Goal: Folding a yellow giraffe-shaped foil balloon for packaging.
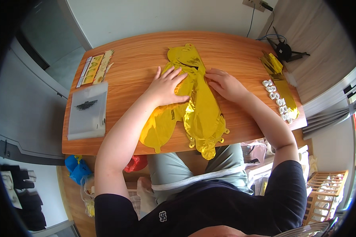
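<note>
Flat, uninflated gold foil balloons (203, 108) lie overlapping in the middle of the wooden table, wrinkled and shiny. Their rounded lower ends have small tabs, and one end hangs over the near edge. My left hand (167, 87) rests palm down on the left part of the foil with fingers spread and thumb pointing right. At the foil's right edge, my right hand (228, 85) lies low with its fingers stretched out and touching the border. Its fingertips partly cover that edge. Neither hand has anything visibly gripped.
On the left of the table (126, 59) lie clear plastic bags (87, 123) with thin dark strips (86, 104) and flat printed packets (93, 70). Small white ribbon rolls (280, 102) and more gold foil (283, 87) line the right edge. A black device with cables (284, 50) stands behind.
</note>
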`<action>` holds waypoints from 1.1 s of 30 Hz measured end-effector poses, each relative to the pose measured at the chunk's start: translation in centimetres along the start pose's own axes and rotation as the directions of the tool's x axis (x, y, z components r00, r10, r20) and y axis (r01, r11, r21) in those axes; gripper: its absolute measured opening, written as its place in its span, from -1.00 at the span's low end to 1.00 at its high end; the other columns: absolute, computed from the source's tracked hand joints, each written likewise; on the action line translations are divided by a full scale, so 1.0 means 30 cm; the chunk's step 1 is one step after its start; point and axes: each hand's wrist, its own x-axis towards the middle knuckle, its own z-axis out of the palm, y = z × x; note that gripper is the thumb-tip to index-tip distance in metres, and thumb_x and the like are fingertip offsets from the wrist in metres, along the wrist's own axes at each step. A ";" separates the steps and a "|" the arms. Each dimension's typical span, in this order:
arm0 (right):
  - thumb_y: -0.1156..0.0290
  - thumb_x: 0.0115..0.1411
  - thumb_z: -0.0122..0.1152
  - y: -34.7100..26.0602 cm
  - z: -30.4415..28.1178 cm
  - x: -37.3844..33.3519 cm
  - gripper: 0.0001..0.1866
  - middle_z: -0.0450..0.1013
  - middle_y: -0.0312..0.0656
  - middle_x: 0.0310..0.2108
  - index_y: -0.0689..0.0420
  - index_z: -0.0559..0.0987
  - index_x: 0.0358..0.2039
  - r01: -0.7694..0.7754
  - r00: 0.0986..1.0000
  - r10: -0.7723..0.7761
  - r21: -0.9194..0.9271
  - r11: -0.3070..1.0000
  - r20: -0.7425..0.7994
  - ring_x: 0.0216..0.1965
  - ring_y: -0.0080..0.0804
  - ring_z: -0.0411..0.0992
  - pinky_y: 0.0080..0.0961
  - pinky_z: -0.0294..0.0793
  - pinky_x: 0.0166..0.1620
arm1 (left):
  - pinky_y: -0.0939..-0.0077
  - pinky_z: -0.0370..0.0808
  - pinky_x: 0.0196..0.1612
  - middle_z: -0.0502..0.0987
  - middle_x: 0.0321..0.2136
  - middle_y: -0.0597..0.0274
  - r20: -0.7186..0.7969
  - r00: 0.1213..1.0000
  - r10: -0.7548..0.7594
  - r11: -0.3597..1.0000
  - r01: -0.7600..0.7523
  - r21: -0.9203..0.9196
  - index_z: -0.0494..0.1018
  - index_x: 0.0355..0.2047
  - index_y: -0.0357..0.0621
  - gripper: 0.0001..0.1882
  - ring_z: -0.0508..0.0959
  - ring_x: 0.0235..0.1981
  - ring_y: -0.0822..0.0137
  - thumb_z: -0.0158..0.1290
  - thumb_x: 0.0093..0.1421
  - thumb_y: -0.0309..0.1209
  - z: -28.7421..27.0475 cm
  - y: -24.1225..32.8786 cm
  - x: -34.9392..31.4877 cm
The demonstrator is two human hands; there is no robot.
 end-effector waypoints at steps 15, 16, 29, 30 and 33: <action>0.27 0.32 0.22 0.012 0.038 0.075 -0.49 0.34 0.12 0.27 0.30 0.46 0.19 -0.021 0.993 0.025 -0.032 0.999 0.118 0.26 0.08 0.34 -0.22 0.34 0.30 | -0.24 -0.30 0.50 0.04 0.50 0.10 -0.007 1.000 0.008 1.000 -0.008 0.015 0.15 0.46 0.15 -0.02 -0.02 0.52 0.07 0.15 0.10 0.25 0.006 -0.001 0.003; 0.24 0.33 0.21 0.003 0.036 0.073 -0.45 0.33 0.13 0.28 0.31 0.43 0.22 -0.036 0.987 0.043 -0.044 0.998 0.158 0.29 0.09 0.31 -0.20 0.31 0.32 | -0.24 -0.30 0.50 0.04 0.50 0.10 -0.009 1.000 0.010 1.000 -0.009 0.018 0.14 0.46 0.15 -0.02 -0.02 0.52 0.07 0.15 0.10 0.24 0.007 0.003 0.003; -0.17 0.37 0.04 -0.037 0.094 0.050 -0.14 0.09 0.18 0.43 0.20 0.16 0.44 -0.080 0.977 0.127 -0.258 0.963 0.173 0.48 0.09 -0.02 -0.05 -0.04 0.49 | -0.19 -0.26 0.51 0.10 0.48 0.18 -0.067 0.997 0.024 0.998 -0.020 0.064 0.17 0.45 0.19 -0.02 0.02 0.51 0.14 0.16 0.10 0.28 0.029 -0.013 0.014; -0.18 0.37 0.04 -0.033 0.093 0.046 -0.14 0.09 0.17 0.44 0.19 0.15 0.44 -0.078 0.978 0.128 -0.282 0.956 0.164 0.49 0.07 -0.02 -0.05 -0.04 0.49 | -0.19 -0.26 0.51 0.10 0.48 0.18 -0.065 0.998 0.025 0.998 -0.021 0.062 0.17 0.45 0.19 -0.02 0.02 0.51 0.14 0.16 0.10 0.28 0.028 -0.011 0.014; -0.19 0.38 0.02 -0.022 0.096 0.034 -0.14 0.07 0.13 0.45 0.16 0.14 0.45 -0.070 0.979 0.127 -0.324 0.943 0.160 0.49 0.05 -0.02 -0.04 -0.05 0.49 | -0.19 -0.26 0.51 0.10 0.48 0.18 -0.069 0.997 0.024 0.998 -0.020 0.055 0.18 0.44 0.19 -0.01 0.03 0.51 0.14 0.13 0.10 0.34 0.026 -0.008 0.011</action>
